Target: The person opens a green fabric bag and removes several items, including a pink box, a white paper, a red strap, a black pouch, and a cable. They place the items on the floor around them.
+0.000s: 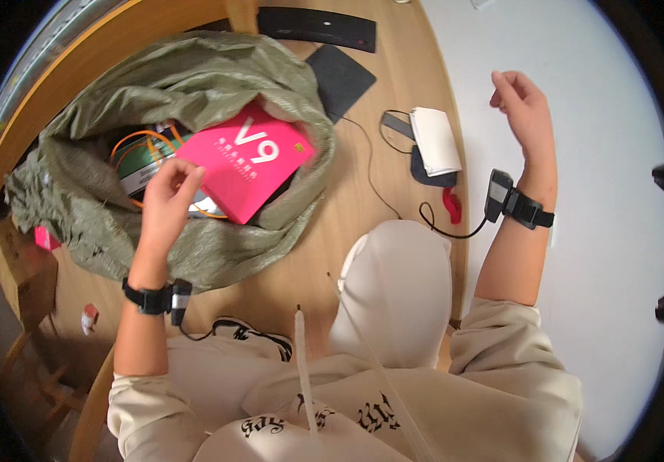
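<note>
My left hand (169, 190) is over a large olive-green woven sack (193, 251) with its fingers curled. Its thumb and forefinger lie close together beside the lower left edge of a bright pink box (251, 156); whether they touch anything is unclear. The box bears white writing and rests tilted in the sack's mouth. Orange cable (147, 134) loops over a green and white package (138, 167) in the sack, left of the box. My right hand (519, 104) is raised over a white table (597, 277), loosely curled, with nothing visible in it. Each wrist wears a black strap with a small device.
On the wood floor lie a dark flat panel (340, 78), a long black device (317, 29), a folded white cloth or paper (436, 141), a red object (452, 206) and thin cables. A cardboard box (26, 271) stands left of the sack. My knees are below.
</note>
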A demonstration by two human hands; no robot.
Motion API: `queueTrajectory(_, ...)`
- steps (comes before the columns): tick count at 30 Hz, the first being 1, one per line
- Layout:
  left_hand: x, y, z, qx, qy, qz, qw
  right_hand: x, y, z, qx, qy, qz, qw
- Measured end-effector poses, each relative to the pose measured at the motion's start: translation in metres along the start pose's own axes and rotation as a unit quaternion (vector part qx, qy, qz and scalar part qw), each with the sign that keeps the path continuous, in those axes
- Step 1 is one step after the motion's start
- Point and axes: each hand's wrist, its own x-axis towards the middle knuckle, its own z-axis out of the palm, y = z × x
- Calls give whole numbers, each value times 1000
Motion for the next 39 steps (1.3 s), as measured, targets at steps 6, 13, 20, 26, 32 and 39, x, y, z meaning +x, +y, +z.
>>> queueTrajectory(6,4,-9,-4,-25,-18,-40,999,-51,126,9,62,-47,208,975)
queueTrajectory(13,7,1,9,-9,-11,-51,999,-94,234,67,220,-65,439,869)
queueTrajectory(20,-11,1,15,1,18,-68,998,-95,305,101,311,25,524,792)
queueTrajectory(26,-19,8,17,6,27,-91,996,-94,337,121,319,57,546,773)
queueTrajectory(32,-30,15,36,-25,-7,-79,997,-93,345,136,286,92,548,781)
queueTrajectory(39,-29,20,39,-23,-13,-88,996,-80,324,149,183,93,571,795)
